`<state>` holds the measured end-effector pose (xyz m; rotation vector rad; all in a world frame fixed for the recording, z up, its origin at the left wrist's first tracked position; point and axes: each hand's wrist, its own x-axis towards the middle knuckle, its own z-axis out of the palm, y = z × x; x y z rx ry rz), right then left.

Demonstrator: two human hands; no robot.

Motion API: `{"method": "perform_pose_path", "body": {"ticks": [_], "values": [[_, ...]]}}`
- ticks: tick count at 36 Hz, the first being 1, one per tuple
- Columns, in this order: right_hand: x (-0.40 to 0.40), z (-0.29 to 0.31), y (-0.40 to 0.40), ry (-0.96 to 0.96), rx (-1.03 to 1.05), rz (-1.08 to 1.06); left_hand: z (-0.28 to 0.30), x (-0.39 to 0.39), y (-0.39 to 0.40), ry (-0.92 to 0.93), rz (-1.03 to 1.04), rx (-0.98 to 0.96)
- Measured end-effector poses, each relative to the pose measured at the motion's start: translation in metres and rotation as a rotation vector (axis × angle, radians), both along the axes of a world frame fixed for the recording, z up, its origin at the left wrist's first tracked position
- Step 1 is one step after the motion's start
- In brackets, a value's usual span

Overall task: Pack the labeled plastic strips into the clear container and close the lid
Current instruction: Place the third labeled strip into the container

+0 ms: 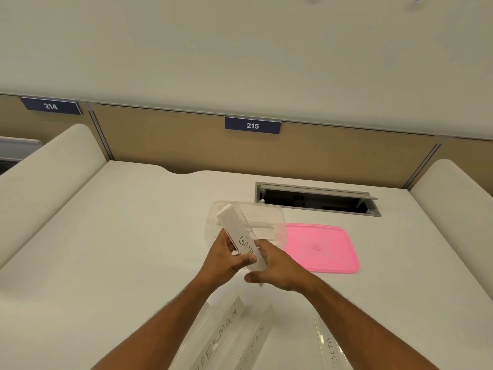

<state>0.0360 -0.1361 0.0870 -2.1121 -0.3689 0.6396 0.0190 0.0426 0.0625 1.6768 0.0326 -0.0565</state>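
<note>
A clear plastic strip with a white label reading "GAM…" (237,231) is held tilted above the desk. My left hand (226,259) grips its lower end from the left, thumb across the label. My right hand (274,268) holds the same end from the right. Just behind the strip stands the clear container (269,217), open, with at least one strip lying inside. The pink lid (322,248) lies flat on the desk to the container's right. Three more labeled strips lie near me: "SUPERMAN" (221,335), one ending in "MAN" (253,340), and "BETA" (329,348).
The white desk (128,236) has padded side walls left and right. An open cable hatch (317,200) sits in the desk behind the lid. A tan back panel carries signs 214 and 215 (252,125).
</note>
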Motion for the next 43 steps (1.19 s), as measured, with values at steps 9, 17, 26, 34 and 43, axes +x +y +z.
{"method": "perform_pose_path", "body": {"ticks": [9,17,26,34,43], "values": [[0.019,0.008,-0.023,-0.092,-0.142,0.011,0.015,0.012,0.022,-0.078,0.083,-0.058],[0.048,0.034,-0.048,-0.263,-0.295,0.012,0.043,0.036,0.045,-0.193,0.143,0.064],[0.076,0.057,-0.048,-0.488,-0.517,0.085,0.056,0.061,0.057,-0.346,-0.06,0.647],[0.098,0.061,-0.027,-0.726,-0.652,0.163,0.063,0.086,0.064,-0.417,-0.238,1.129],[0.112,0.042,-0.01,-0.78,-0.712,0.166,0.052,0.108,0.07,-0.438,-0.283,1.275]]}}
